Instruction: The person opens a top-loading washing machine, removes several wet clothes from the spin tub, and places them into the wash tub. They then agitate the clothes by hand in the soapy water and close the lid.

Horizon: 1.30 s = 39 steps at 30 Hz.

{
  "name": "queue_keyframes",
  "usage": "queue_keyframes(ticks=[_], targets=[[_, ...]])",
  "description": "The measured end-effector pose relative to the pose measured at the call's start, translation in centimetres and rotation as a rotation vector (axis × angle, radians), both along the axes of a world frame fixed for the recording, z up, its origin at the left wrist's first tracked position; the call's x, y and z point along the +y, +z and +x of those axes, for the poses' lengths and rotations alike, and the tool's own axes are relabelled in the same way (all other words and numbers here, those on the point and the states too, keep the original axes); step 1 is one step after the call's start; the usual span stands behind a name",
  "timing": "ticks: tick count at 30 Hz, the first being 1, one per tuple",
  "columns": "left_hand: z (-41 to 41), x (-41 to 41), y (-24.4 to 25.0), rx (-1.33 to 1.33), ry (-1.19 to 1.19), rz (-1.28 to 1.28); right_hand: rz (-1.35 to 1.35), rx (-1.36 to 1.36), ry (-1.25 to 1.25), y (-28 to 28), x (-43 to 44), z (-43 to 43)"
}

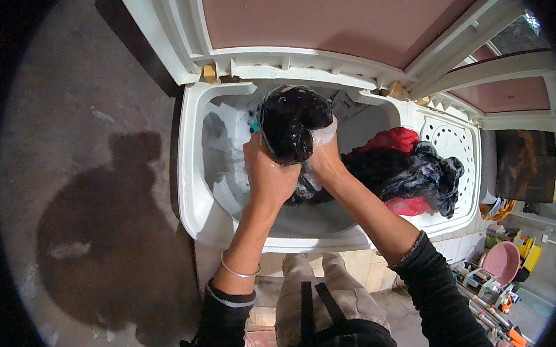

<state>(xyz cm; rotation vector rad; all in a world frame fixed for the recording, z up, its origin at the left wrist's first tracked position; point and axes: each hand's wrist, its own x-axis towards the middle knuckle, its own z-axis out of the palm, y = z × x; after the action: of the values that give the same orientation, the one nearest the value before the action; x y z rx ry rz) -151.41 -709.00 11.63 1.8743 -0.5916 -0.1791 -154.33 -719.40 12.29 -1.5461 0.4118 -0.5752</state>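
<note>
Both my hands grip a wet black garment [294, 121] above the tub of a white twin-tub washing machine [281, 244]. My left hand [271, 171] holds its lower left side, and a metal bangle [239, 268] circles that wrist. Suds cover part of my right hand [325, 152], which grasps the cloth's right side. Part of the cloth hangs below my hands into the tub. To the right, a soapy black garment [400, 174] and red cloth [396, 140] lie heaped over the tub's edge and the perforated white cover [462, 131].
A raised lid with a pinkish panel [345, 19] stands behind the tub, and a smaller raised lid [505, 93] is at the right. At the lower right are a pink basin [501, 263] and a rack with assorted items [481, 280]. A rough wall [70, 161] lies left.
</note>
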Motion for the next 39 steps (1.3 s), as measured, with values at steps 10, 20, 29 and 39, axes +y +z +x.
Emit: queue_keyframes(ticks=[10, 20, 29, 39], targets=[[0.2, 0.4, 1.3, 0.095, -0.078, -0.112, 0.195, -0.041, 0.010, 0.4, 0.3, 0.1], [1.6, 3.0, 3.8, -0.090, -0.110, 0.067, -0.102, 0.523, 0.453, 6.1, -5.5, -4.5], [-3.3, -5.5, 14.3, -0.119, -0.449, -0.203, -0.345, 0.278, -0.082, 11.3, -15.3, -17.2], [-0.7, -1.2, 9.5, 0.092, -0.198, -0.105, -0.101, 0.637, -0.237, 2.1, -21.5, -29.5]])
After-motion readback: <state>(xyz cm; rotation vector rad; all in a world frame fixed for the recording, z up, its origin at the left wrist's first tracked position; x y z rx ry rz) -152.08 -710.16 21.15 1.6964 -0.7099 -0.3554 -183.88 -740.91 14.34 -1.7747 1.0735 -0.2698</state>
